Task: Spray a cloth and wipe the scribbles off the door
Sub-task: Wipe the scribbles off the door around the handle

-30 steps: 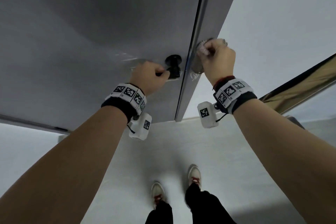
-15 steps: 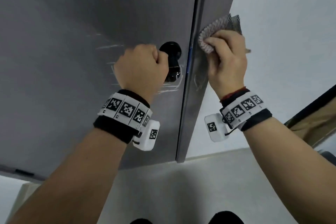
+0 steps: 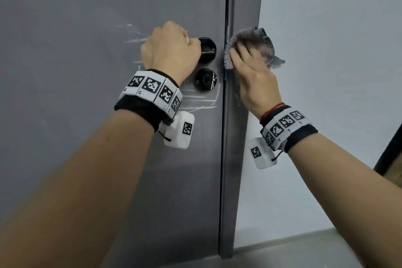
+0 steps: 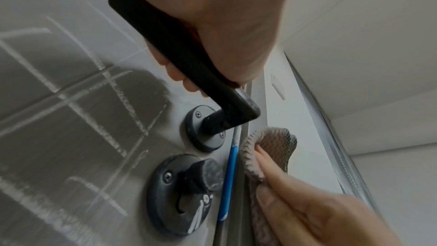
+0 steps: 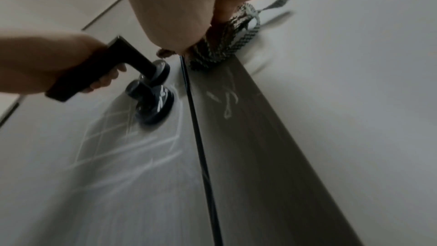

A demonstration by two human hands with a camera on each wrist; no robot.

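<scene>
Chalk-white scribbles point(image 3: 195, 102) cover the grey door point(image 3: 76, 72) around its black lever handle point(image 4: 179, 59), running from about nine o'clock of the handle down to six o'clock below the round black lock knob point(image 3: 205, 79). The left hand point(image 3: 169, 50) has its fingers curled tightly round the lever, knuckles toward the head camera; the left wrist view shows the fingertips wrapped under the bar and the lever's neck entering its round rose point(image 4: 205, 128). Directly below the rose, at six o'clock, sits the lock knob, smeared with white marks.

At three o'clock of the handle, across the dark gap at the door's edge, the right hand point(image 3: 254, 76) presses a bunched grey-brown knitted cloth point(image 3: 250, 43) against the door frame point(image 3: 239, 159). Its fingers lie fairly straight over the cloth, flattening it to the surface, while the thumb side tucks a fold underneath; a loose corner sticks out at three o'clock toward the pale wall point(image 3: 337, 72). More white scribbles point(image 5: 227, 100) remain on the frame at six o'clock of the cloth, just beneath the hand. A blue strip point(image 4: 228, 180) runs along the door's edge beside the lock knob. Both wrists wear bands with black-and-white square markers.
</scene>
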